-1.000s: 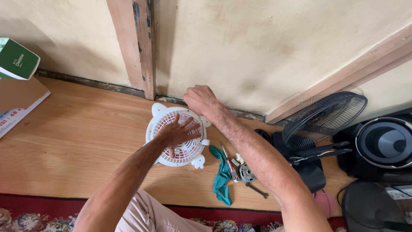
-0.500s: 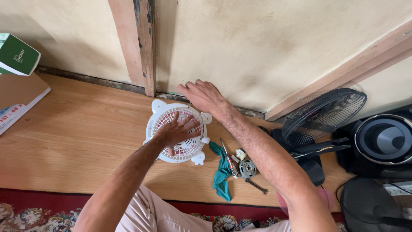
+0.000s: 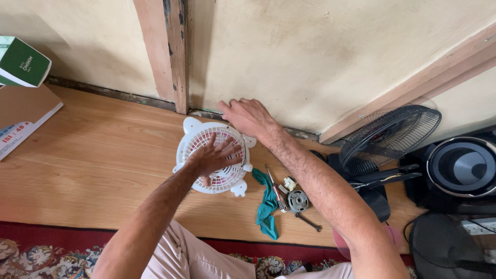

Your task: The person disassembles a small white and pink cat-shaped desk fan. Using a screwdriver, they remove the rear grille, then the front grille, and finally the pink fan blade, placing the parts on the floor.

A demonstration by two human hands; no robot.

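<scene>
pressing flat with fingers spread, the left hand (image 3: 212,157) covers part of one white fan grille (image 3: 213,161) on the wooden floor (image 3: 103,165). the right hand (image 3: 248,116) grips its far rim, fingertips hidden. beside lie one teal cloth (image 3: 267,209), one screwdriver (image 3: 275,192), one small motor (image 3: 297,201).

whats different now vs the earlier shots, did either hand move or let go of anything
Only the right hand changed: a second ago it was bunched at the far rim of the white fan grille, then its fingers spread out, and now they are drawn closer together at that rim. The left hand stayed pressed flat on the grille. The green cloth, screwdriver and small motor stayed put.
</scene>
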